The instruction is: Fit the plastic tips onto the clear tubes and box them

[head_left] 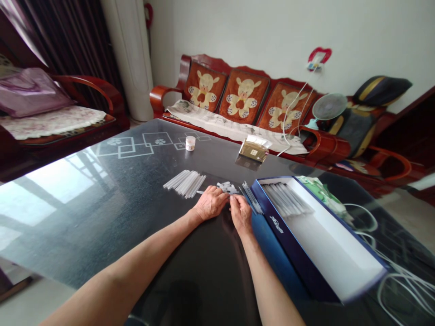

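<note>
My left hand (212, 203) rests low over the dark tabletop, its fingers closed on a thin pale tube (200, 192) whose end pokes out to the left. Close beside it, my right hand (241, 213) pinches at the other end; the exact piece between its fingertips is too small to make out. Just beyond the fingers lies a little heap of small white plastic pieces (227, 186). To the left, a row of translucent white tubes (185, 183) is spread out. Several thin grey sticks like pen refills (251, 198) lean against the box beside my right hand.
A long blue box (335, 253) with a white inside stands at the right, holding bundled tubes (288, 200). Green-white packaging (322, 194) and white cables (404, 276) lie past it. Farther back are a tissue pack (253, 150) and a small white jar (190, 144).
</note>
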Tool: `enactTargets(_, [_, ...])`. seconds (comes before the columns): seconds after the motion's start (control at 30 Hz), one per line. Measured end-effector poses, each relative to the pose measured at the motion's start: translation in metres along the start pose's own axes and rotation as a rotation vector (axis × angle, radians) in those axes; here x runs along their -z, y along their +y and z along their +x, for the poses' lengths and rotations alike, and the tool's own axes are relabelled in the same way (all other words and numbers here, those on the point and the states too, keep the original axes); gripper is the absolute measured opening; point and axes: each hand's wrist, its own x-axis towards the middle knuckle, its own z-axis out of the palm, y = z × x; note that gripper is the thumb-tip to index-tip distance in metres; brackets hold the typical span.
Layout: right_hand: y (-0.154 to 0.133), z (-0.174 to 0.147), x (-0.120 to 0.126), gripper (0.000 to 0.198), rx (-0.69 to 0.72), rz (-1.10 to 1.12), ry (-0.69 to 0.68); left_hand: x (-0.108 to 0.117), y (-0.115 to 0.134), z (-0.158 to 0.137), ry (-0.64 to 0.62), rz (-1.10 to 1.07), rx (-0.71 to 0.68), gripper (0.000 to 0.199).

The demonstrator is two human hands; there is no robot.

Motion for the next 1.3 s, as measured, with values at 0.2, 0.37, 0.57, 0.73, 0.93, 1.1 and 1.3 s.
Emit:
enactTargets(0.2, [-0.0040,-0.0002,0.0006,0.036,-0.060,-0.003,0.017,0.0009,0.0001,0.0003,0.004,0.004,0.007,0.034])
enactTargets(0.37, [-0.0017,-0.0007,0.0019,0.028,-0.018,0.037,-0.013,-0.0004,-0.0003,0.0003,-0.002,0.006,0.010,0.035])
enactTargets(0.57, [0.0011,0.0017,-0.0024,0.034,0.005,-0.018,0.022,0.0007,0.0002,0.0002,-0.007,0.017,0.001,0.033])
enactTargets(0.73, [-0.0022,0.0002,0.0000,0.035,-0.066,0.001,0.025,0.0016,0.0006,0.0002,0.001,0.010,0.008,0.033])
enactTargets(0.93, [0.0011,0.0002,0.0001,0.027,0.007,0.006,0.002,0.0017,0.0006,0.0003,-0.013,0.018,0.009,0.031])
enactTargets(1.1, [0.0025,0.0018,-0.0032,0.035,0.010,-0.020,0.020,0.0011,0.0003,-0.0002,0.000,0.019,-0.006,0.030])
enactTargets(1.3, [-0.0010,-0.0003,-0.0003,0.028,-0.033,0.014,0.010,-0.0021,-0.0006,-0.0010,0.023,0.016,0.002,0.031])
